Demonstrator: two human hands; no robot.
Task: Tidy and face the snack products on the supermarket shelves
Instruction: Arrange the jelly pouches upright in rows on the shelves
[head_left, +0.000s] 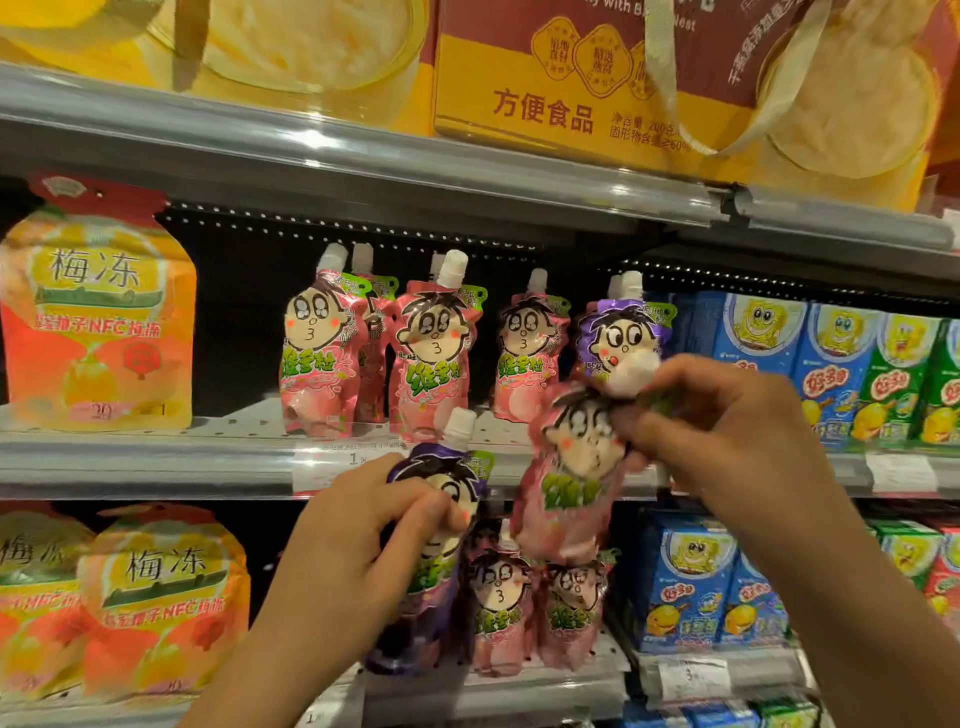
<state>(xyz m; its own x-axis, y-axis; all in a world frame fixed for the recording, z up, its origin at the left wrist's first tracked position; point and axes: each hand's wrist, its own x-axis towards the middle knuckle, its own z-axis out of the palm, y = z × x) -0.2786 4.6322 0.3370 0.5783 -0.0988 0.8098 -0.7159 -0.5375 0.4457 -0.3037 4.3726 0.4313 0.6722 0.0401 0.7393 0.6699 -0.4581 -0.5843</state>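
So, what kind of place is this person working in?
Most likely a supermarket snack aisle: tiered metal shelves with price labels on the edges, and rows of identical pink drink pouches and blue cartons.

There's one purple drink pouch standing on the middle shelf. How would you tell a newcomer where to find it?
Find the middle shelf and its row of pink pouches with a cartoon face. Go to the row's right end, just before the blue boxes. The purple pouch stands there, behind the right hand: same face, but the only purple one on that shelf.
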